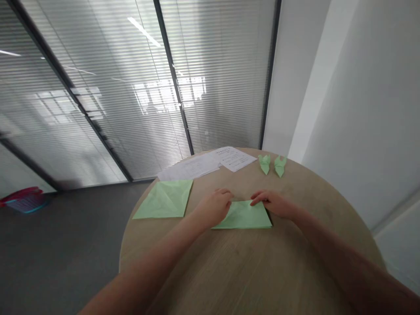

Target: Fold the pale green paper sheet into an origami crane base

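Lower centre of frame: green paper (248, 216) | left hand (217, 207) at its upper left, right hand (269, 203) upper right; gripping, I cannot tell | align edges, press evenly

The left forearm (164, 258), bare, slanted in from the near left of the folded paper (251, 216), its wrist (201, 218) fairly straight. The left hand (215, 207) lay over the paper's far left corner, back upward, its fingers (225, 191) bent and bunched toward the far edge — what the tips gripped was hidden. The right forearm (331, 249), also bare and more shadowed, came from the near right of the paper. The right hand (273, 203) was at its far right corner, fingers pointing left — the foremost stretched onto the far edge.
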{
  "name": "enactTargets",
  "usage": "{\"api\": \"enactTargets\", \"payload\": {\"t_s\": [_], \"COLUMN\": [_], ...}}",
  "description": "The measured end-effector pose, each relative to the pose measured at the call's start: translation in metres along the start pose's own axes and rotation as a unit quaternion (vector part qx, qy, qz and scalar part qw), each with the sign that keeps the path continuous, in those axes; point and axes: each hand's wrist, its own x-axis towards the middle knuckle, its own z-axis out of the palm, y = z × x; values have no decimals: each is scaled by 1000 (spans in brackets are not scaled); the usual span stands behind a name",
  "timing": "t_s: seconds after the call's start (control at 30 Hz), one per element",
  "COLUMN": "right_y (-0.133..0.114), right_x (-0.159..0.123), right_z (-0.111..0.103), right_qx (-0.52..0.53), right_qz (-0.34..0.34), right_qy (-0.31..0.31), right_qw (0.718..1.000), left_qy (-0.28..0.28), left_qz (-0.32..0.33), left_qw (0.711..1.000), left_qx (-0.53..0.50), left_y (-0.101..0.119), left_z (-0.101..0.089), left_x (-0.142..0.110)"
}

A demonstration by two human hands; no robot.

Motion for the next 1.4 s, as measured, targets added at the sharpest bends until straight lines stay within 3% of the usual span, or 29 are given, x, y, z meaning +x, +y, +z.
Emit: {"api": "enactTargets", "payload": {"t_s": [0.13, 0.3, 0.4, 0.47, 0.63, 0.73, 0.87, 1.13, 1.4], "right_y": [-1, -24, -44, -50, -33, -24, -26, -28, -31], "right_x": [-4, -3, 1, 2, 5, 7, 9, 8, 8], "right_z": [-9, -5, 19, 39, 66, 64, 55, 53, 52], "right_qx": [-30, -116, -165, -180, -166, -172, -222, -282, -294], "right_qz": [16, 52, 44, 43, 62, 53, 107, 160, 163], "right_qy": [-15, 34, 33, -3, -49, -52, -47, 18, -7], "right_qw": [999, 991, 985, 983, 983, 982, 968, 946, 942], "left_qy": [-78, -101, -121, -142, -189, -182, -142, -94, -91], "left_qz": [50, 19, 7, -16, -40, -46, -56, -103, -126], "left_qw": [996, 995, 993, 990, 981, 982, 988, 990, 988], "left_qx": [3, -4, -8, -13, -8, -11, -21, -12, 15], "left_y": [-18, -27, -28, -28, -36, -49, -60, -55, -53], "left_z": [39, 62, 60, 54, 47, 52, 60, 48, 47], "left_x": [-7, -21, -24, -24, -20, -20, -27, -41, -41]}}
